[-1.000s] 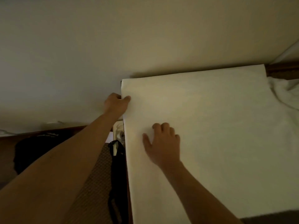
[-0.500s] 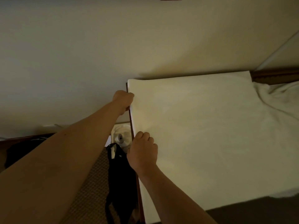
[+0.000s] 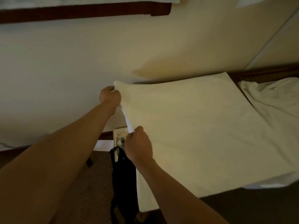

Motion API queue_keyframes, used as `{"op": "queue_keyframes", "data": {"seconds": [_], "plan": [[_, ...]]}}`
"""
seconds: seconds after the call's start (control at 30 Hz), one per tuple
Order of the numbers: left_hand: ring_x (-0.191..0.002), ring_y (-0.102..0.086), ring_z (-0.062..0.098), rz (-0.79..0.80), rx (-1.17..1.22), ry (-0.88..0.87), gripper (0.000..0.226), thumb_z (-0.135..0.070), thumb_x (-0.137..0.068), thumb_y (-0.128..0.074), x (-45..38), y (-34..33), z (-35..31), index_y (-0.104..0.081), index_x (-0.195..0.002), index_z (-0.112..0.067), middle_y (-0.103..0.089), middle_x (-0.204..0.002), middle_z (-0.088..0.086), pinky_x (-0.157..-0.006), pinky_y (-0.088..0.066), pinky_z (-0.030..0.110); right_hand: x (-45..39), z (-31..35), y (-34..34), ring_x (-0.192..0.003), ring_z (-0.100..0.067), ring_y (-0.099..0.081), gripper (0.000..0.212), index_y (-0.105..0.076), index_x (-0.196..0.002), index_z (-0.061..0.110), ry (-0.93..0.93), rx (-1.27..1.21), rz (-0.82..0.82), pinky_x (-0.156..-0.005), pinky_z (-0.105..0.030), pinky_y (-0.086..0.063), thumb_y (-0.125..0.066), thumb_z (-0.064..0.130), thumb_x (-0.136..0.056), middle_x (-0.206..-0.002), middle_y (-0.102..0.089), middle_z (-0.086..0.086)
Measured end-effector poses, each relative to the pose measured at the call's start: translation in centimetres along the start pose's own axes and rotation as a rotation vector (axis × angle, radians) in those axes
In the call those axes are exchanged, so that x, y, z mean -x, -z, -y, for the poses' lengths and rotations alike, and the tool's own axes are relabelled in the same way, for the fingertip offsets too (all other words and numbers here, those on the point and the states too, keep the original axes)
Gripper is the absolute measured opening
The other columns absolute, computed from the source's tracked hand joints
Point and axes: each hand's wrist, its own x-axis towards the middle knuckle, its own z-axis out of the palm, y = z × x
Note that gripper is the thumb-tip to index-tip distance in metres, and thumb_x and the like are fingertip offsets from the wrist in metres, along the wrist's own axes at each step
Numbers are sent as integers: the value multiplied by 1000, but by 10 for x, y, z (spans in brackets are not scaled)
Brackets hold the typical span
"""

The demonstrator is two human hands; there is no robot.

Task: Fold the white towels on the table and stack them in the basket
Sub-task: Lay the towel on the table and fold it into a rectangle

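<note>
A large white towel (image 3: 202,131) lies spread flat over the dark table (image 3: 242,206). My left hand (image 3: 110,97) grips its far left corner, raised off the table near the wall. My right hand (image 3: 139,144) pinches the same left edge nearer to me, and the cloth between the two hands is lifted. A second white towel (image 3: 275,97) lies crumpled at the right end of the table. No basket is in view.
The cream wall (image 3: 80,62) runs close behind the table. A black bag with straps (image 3: 123,183) sits on the brown carpet (image 3: 90,191) left of the table. A small white object (image 3: 120,136) lies below the table edge. A dark wooden ledge (image 3: 80,13) crosses the wall above.
My right hand went from lying flat on the towel to pinching its left edge. Both hands have since lifted that edge off the table, and the view has tilted upward.
</note>
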Motion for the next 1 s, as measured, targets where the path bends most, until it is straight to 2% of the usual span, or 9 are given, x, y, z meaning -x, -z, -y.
{"op": "queue_keyframes", "data": {"seconds": [0.03, 0.1, 0.2, 0.33, 0.57, 0.77, 0.87, 0.93, 1.0], "plan": [[-104, -68, 29, -11, 5, -6, 48, -13, -86, -50, 4, 2, -3, -68, -130, -20, -70, -122, 8, -90, -60, 46, 3, 5, 10, -75, -22, -48, 13, -40, -98, 11, -51, -128, 47, -63, -31, -32, -30, 17, -104, -82, -44, 2], [-107, -66, 28, -15, 2, -48, 48, -14, -89, -49, 15, 1, -12, -66, -134, -21, -69, -124, 6, -92, -58, 41, 5, 11, 28, -74, -22, -49, 8, -40, -98, 11, -115, -307, 87, -62, -31, -33, -38, 16, -104, -78, -43, 4], [-106, -67, 27, -3, -2, -122, 43, -17, -91, -53, 33, -13, -34, -67, -132, -20, -71, -122, 5, -91, -57, 39, 2, 9, 54, -76, -25, -56, 18, -47, -101, 9, -151, -427, 40, -64, -34, -39, -37, 24, -105, -83, -54, -1], [-102, -69, 28, 54, 1, -184, 41, -21, -88, -58, 60, -54, -67, -68, -127, -17, -72, -113, 6, -87, -57, 33, -12, -22, 94, -81, -23, -64, 35, -57, -97, 13, -142, -372, -96, -72, -37, -51, -40, 42, -106, -88, -65, -4], [-99, -68, 30, 210, 36, -227, 40, -22, -86, -60, 113, -182, -130, -66, -125, -14, -66, -106, 3, -86, -61, 44, -49, -143, 198, -79, -18, -59, 37, -56, -84, 14, -289, -387, -266, -75, -30, -43, -41, 38, -107, -81, -60, 1], [-82, -64, 18, 268, 42, -266, 32, -16, -92, -61, 153, -343, -187, -63, -123, -7, -65, -111, 6, -77, -60, 37, -105, -273, 293, -76, -18, -58, 37, -58, -83, 14, -379, -343, -345, -76, -32, -44, -44, 38, -107, -79, -59, 0], [-102, -66, 26, 399, 67, -146, 50, -27, -85, -69, 164, -421, -193, -59, -132, -14, -66, -121, 5, -88, -60, 41, -134, -342, 317, -90, -25, -61, 34, -64, -98, 13, -467, -303, -337, -83, -34, -45, -43, 38, -107, -95, -66, -4], [-103, -69, 27, 529, 89, -19, 64, -34, -83, -76, 166, -458, -177, -53, -142, -21, -67, -121, 6, -92, -60, 45, -148, -378, 317, -108, -32, -64, 36, -64, -118, 9, -529, -245, -259, -93, -38, -47, -42, 35, -107, -115, -69, -12], [-107, -66, 22, 538, -14, -89, 56, -34, -91, -73, 165, -464, -155, -52, -142, -23, -64, -122, -4, -97, -56, 40, -160, -396, 312, -117, -32, -62, 38, -57, -131, 9, -550, -170, -165, -98, -39, -48, -44, 33, -104, -126, -66, -13]]}}
